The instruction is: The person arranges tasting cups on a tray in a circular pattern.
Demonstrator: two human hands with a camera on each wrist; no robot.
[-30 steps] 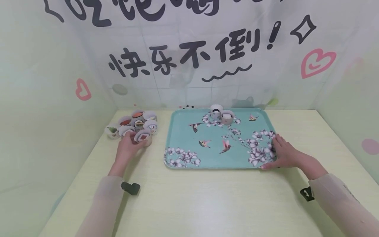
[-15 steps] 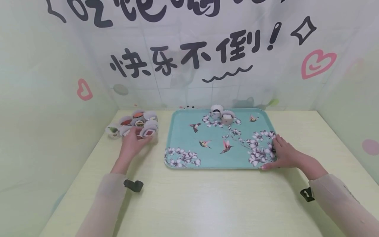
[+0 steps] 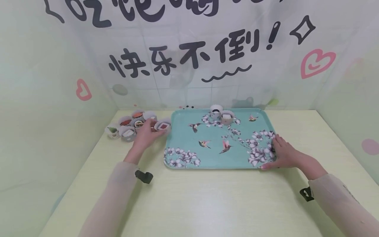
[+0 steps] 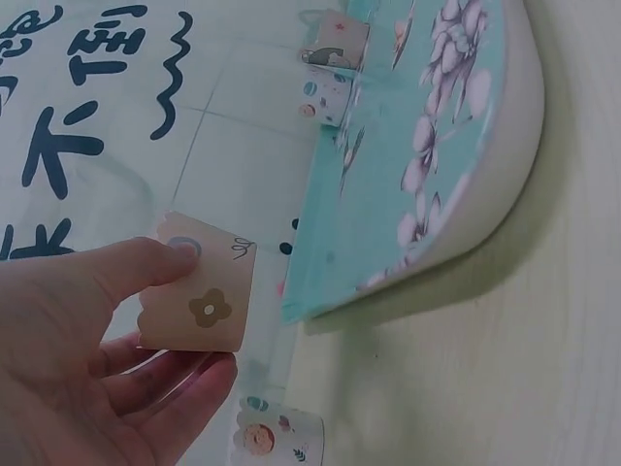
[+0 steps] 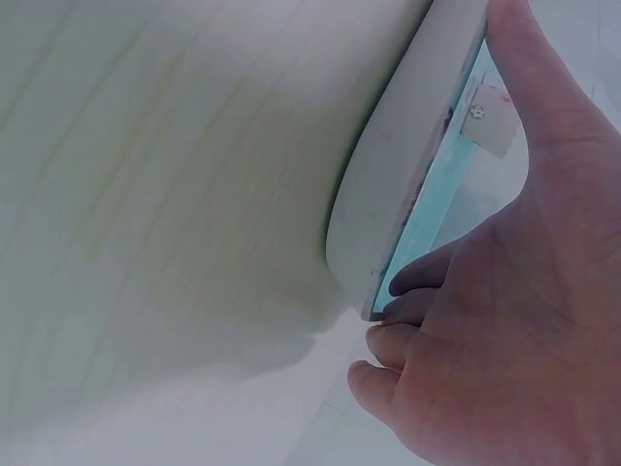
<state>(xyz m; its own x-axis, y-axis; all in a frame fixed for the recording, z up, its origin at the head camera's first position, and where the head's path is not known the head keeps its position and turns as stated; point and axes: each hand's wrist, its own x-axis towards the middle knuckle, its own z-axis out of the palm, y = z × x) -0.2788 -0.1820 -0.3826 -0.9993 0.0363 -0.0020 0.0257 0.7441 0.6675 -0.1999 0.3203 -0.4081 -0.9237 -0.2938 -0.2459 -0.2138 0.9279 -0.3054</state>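
Note:
My left hand pinches a scalloped paper baking cup with a dark red square on its filling, just beside the tray's left rim. In the left wrist view the cup is beige with a brown flower, thumb on one side and fingers on the other. At the front right corner of the turquoise floral tray, my right hand rests with its fingers along the right rim and its thumb at the front edge. Two filled cups, a pale one and a pinkish one, stand touching at the tray's back.
Several more filled cups cluster on the table left of the tray, among them one with green filling and one with white filling. Part of the cluster is hidden by the left hand. A lettered wall sheet closes off the table's back.
Out of the cluster, my left hand has carried the cup with the red square rightward and slightly back, up to the tray's left edge. My right hand and the tray have stayed put.

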